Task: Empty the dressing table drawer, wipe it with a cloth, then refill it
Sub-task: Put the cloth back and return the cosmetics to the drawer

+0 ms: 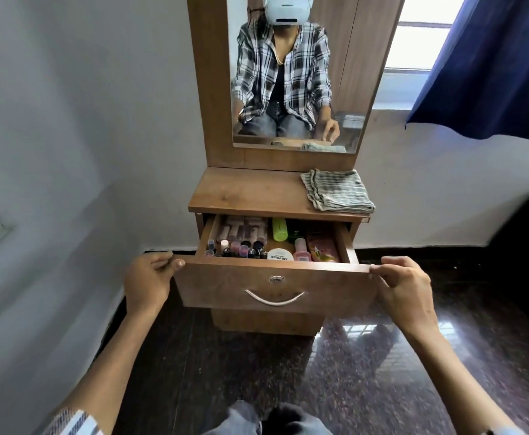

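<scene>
At the near edge, your left hand (150, 277) and right hand (404, 287) pinch the full brown wooden drawer (272, 290), each grip closed on a corner. Emptying comes next; the striped cloth (338, 189) waits on the worktop (247, 193).

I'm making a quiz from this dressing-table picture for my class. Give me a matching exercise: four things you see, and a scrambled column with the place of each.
Things:
1. striped cloth
2. green bottle
3. left hand
4. curved metal handle

Places:
A. gripping the drawer front's left top corner
B. folded on the table top, right side
C. lying inside the open drawer
D. on the drawer front, below the lock

Pairs: 1-B, 2-C, 3-A, 4-D
</scene>
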### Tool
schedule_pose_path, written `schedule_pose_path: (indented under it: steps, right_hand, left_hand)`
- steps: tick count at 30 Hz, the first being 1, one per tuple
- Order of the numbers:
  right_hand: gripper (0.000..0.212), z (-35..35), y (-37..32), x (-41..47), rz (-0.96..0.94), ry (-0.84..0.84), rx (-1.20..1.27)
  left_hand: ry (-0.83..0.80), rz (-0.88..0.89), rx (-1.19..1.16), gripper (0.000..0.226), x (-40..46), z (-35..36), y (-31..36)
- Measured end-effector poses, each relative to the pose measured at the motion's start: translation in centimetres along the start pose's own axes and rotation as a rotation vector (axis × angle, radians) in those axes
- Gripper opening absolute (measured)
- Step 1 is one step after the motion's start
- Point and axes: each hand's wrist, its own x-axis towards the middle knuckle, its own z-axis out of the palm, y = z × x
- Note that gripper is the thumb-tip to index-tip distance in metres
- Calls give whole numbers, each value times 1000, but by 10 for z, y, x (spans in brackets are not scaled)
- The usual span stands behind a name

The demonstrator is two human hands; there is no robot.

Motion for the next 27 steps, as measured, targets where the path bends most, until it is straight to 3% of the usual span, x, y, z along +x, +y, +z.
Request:
schedule_pose_path:
  steps: [6,10,20,27]
  right_hand:
    - [35,18,6,25,255,65,365]
    - [34,29,7,34,350,75,451]
    - [43,54,21,69,367,88,594]
    - [40,74,27,96,355,88,674]
  left_hand:
    - [18,-39,-70,35,27,19,2]
    - [26,-31,-120,36,42,29,-1]
    - [2,-109,-323,32,81,61,-20]
    - [2,-38,-331,25,112,82,-25]
